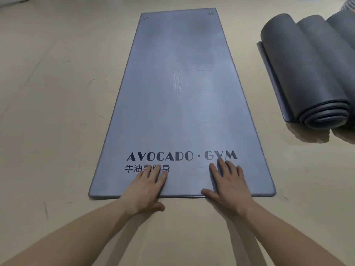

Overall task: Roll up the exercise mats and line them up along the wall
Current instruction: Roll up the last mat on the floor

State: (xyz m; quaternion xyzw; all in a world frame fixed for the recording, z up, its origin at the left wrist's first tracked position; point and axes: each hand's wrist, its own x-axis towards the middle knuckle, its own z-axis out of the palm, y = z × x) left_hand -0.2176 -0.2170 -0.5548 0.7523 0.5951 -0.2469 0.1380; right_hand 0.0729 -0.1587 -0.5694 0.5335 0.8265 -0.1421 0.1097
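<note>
Both forearms reach in from the bottom edge; left hand (pixel 146 187) and right hand (pixel 228 185) lie palm-down on the near end of the flat mat (pixel 180 83); fingers (pixel 153 174) straight and slightly spread, pressing, holding nothing; left thumb sits off the mat on the floor (pixel 57 112), right thumb lies along the near edge.

Flat mat: grey, fully unrolled, running straight away from the person; gym lettering (pixel 180 156) just beyond the fingertips; two metal eyelets (pixel 210 13) at the far corners.

Rolled mats (pixel 307 73): side by side at right, well apart from the flat one; the nearest roll has a loose flap (pixel 272 79) trailing on the floor; no wall plainly in view.

Step, as judged: roll not yet begun; near edge not lifted.

Risks:
- hands sit close together near the middle; outer corners unguided, so the first turn could start crooked and the roll come out cone-shaped;
- thick, springy-looking foam; a slack first turn would likely leave a wide hollow core, and the roll may spring open once released, as the trailing flap at right suggests;
- uneven push between hands could steer the roll rightward toward the finished rolls;
- smooth floor; the mat may slide forward instead of curling.
</note>
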